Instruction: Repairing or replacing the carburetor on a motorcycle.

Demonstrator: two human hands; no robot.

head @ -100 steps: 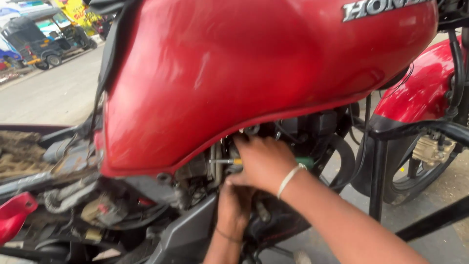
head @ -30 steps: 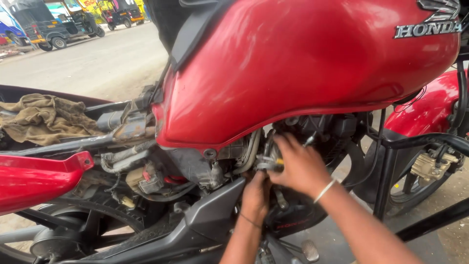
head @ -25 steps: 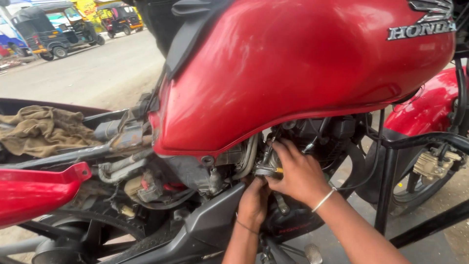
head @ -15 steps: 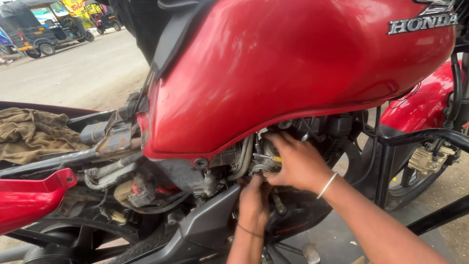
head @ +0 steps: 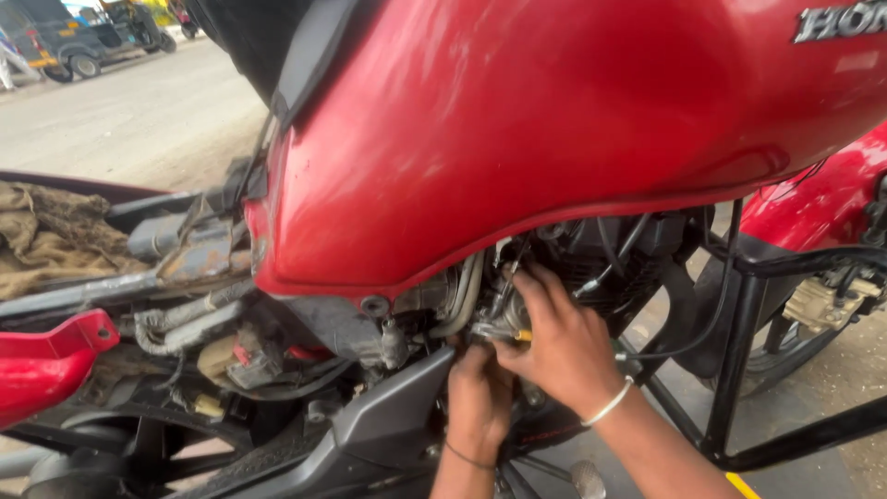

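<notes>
A red motorcycle fuel tank (head: 554, 120) fills the upper view. Under its lower edge sit a metal engine part (head: 487, 325) and grey hoses (head: 462, 296). My right hand (head: 559, 346), with a white bangle on the wrist, reaches in from the lower right. Its fingers press on that part, and a yellow tool handle (head: 523, 334) shows under the palm. My left hand (head: 480, 397), with a dark thread on the wrist, comes up from below and grips the underside of the same part. The tool's tip is hidden.
A black side panel (head: 388, 416) lies below the hands and a black crash-guard frame (head: 739, 351) stands to the right. A red side cover (head: 46, 365) and a brown rag (head: 46, 231) lie on the left. Parked vehicles (head: 83, 37) stand on the road behind.
My view has swung closer to the tank and slightly right. Both hands stay at the same engine part, and my right fingers have shifted a little upward on it.
</notes>
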